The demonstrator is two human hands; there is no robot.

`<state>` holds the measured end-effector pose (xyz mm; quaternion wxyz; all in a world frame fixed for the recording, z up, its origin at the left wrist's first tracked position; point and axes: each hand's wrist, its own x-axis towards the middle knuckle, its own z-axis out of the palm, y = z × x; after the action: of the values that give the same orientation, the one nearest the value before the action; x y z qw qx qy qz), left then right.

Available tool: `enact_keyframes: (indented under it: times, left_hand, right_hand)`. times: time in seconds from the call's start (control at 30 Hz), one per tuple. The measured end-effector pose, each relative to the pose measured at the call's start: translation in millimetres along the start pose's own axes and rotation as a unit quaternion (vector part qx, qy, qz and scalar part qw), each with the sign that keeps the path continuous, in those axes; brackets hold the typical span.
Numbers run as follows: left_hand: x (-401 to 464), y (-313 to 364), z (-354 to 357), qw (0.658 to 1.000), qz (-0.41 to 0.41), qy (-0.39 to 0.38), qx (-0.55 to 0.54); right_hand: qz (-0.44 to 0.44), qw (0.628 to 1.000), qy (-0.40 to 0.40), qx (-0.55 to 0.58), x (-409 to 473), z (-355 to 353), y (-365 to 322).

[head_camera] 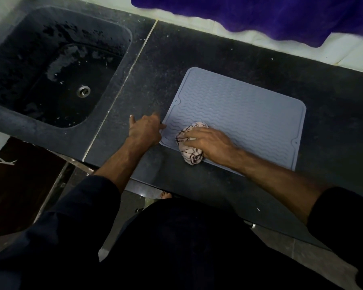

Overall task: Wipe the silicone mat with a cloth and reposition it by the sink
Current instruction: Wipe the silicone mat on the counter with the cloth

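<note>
Wavy-ribbed silicone mat (239,114) under crumpled cloth (190,147), speckled countertop (197,49).

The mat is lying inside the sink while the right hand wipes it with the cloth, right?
Not quite. The head view shows the mat lying flat on the dark counter, to the right of the sink, not inside it. The rest holds: the right hand presses the cloth on the mat.

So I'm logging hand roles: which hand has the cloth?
The right hand, pressing the bunched cloth onto the mat. The left hand only pins the mat's edge.
</note>
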<state>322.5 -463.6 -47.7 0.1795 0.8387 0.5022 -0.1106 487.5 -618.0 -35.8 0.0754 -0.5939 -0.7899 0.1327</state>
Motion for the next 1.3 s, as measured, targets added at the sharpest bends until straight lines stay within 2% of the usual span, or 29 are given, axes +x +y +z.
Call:
enact_keyframes:
  times: [0.17,0.27,0.5,0.57,0.63,0.8,0.9,1.03,1.2,1.3]
  left_hand:
    - [-10,7,-4,1.000,-0.006,-0.008,0.016]
    - [-22,16,-5,0.999,0.003,0.008,0.051]
    - [-51,56,9,0.982,0.056,0.002,0.179]
    - [-52,56,9,0.982,0.051,0.004,0.184]
    - [-52,55,7,0.982,0.052,-0.005,0.180]
    - [-53,62,4,0.983,0.051,-0.021,0.176]
    - [-53,63,6,0.984,0.054,-0.011,0.170]
    - [-53,62,8,0.985,0.048,0.002,0.167]
    - [-54,61,10,0.986,0.047,0.009,0.162]
    - [-56,63,8,0.986,0.038,0.011,0.163]
  right_hand:
    - [0.003,1.000,-0.018,-0.012,-41,-7,17]
    - [0.050,0.997,-0.055,-0.012,-36,-16,20]
    - [0.033,0.999,-0.015,-0.010,-34,-2,15]
    - [0.012,0.999,0.032,-0.003,-56,0,22]
    - [0.008,0.999,0.048,-0.008,-77,-4,29]
    - [0.063,0.997,-0.035,-0.008,-91,-13,40]
    - [0.082,0.996,-0.022,0.005,-69,-10,30]
    - [0.032,0.999,0.000,0.000,-55,6,10]
    - [0.006,1.000,0.025,0.005,-113,-5,29]
    - [0.026,0.999,-0.003,-0.025,-135,-11,35]
